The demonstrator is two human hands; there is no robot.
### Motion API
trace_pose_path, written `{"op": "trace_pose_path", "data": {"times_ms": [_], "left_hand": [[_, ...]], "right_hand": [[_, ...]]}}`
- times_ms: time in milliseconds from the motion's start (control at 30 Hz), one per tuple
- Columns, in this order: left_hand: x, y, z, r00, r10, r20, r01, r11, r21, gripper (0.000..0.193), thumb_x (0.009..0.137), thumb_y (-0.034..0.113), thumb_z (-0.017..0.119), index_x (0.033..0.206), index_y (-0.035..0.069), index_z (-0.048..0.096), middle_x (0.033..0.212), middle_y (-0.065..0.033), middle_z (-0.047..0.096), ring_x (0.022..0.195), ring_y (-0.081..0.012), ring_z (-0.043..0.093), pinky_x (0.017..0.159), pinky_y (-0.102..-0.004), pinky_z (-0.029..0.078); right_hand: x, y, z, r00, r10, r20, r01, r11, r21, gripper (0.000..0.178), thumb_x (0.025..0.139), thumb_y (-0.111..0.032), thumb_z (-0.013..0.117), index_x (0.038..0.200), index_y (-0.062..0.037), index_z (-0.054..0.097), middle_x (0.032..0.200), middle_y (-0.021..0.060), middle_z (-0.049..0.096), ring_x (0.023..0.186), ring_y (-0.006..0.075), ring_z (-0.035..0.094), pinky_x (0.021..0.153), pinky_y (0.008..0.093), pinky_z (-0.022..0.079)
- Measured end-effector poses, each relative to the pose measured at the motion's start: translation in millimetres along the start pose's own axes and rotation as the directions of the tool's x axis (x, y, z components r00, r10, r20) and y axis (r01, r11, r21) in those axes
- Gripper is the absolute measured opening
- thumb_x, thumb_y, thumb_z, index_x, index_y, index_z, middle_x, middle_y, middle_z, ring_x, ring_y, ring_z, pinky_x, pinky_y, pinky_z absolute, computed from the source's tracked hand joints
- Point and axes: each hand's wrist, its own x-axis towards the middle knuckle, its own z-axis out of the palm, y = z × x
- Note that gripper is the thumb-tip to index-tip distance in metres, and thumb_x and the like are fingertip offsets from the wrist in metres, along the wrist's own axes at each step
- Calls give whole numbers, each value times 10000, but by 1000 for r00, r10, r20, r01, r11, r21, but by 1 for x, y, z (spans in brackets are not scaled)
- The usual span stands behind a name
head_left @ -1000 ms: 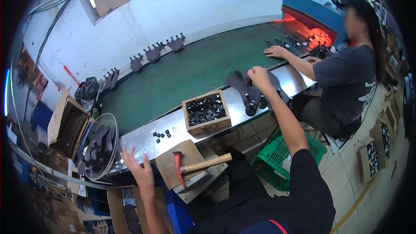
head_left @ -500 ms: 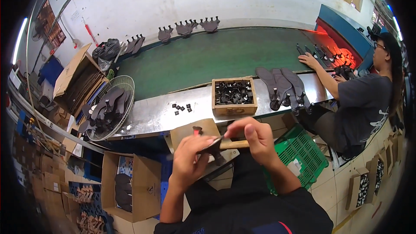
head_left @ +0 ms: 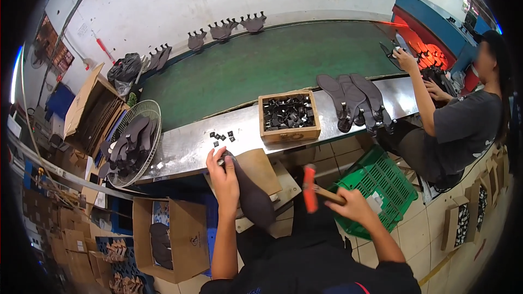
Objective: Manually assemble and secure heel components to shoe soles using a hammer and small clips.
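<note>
My left hand (head_left: 223,188) grips a dark grey sandal sole (head_left: 255,202) near one end, its broad face showing. The sole slants toward my lap, over the edge of a tan block (head_left: 259,170) on a pale board. My right hand (head_left: 351,207) is closed round the wooden handle of a hammer (head_left: 310,188) with a red head. The hammer is apart from the sole, to its right. Beyond my left hand, several small black square pieces (head_left: 220,137) lie on the metal bench edge (head_left: 190,144). A wooden box (head_left: 290,134) nearby holds many similar black pieces.
A fan-guard basket of soles (head_left: 158,147) stands left, above an open carton (head_left: 188,239). More soles (head_left: 354,98) lie right of the box. A green crate (head_left: 389,185) sits below. At right, a seated person (head_left: 463,114) works beside the green conveyor belt (head_left: 245,71).
My hands have drawn apart. The right one moved right and down with the hammer; the left moved slightly left and turned the sole face-on. The person at right has raised a hand holding a piece.
</note>
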Motion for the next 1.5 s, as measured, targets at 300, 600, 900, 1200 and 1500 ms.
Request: {"op": "trace_pose_path", "data": {"times_ms": [300,600,900,1200,1500], "left_hand": [[76,69,94,855,412,316,-457,885,84,205,877,91,670,1063,6,679,1067,-179,647,1063,-353,605,911,-422,505],[125,40,181,705,231,671,-372,925,73,185,824,159,755,903,-1,706,894,-174,688,854,-334,659,775,-419,522],[109,62,147,849,352,394,-399,916,42,140,781,63,779,864,-2,686,866,-131,660,768,-278,648,702,-381,509],[46,110,62,753,655,-68,-654,731,-194,148,780,-70,753,907,-1,722,989,-117,707,788,-206,693,662,-287,568],[-27,117,-18,387,914,-122,-922,380,-79,253,705,-40,778,938,-4,687,1057,-152,655,897,-310,699,680,-348,598]], "right_hand": [[-75,-3,17,831,551,-82,-200,433,879,358,985,-222,637,711,-72,462,511,-26,392,360,78,369,361,257,328],[-29,19,25,860,449,-240,-163,689,706,313,985,-184,636,739,-64,485,527,-20,443,377,65,408,371,234,319],[21,-9,6,923,353,-154,-129,660,740,209,1008,-207,610,1062,-13,663,589,-13,537,409,45,408,395,215,323],[71,-72,-28,971,94,-221,117,616,779,372,974,-169,664,1305,-5,615,979,94,715,469,27,450,426,178,354],[64,-153,-13,970,-162,-179,235,459,857,215,902,-53,726,1072,63,665,1094,156,647,554,64,529,450,198,407]]}}
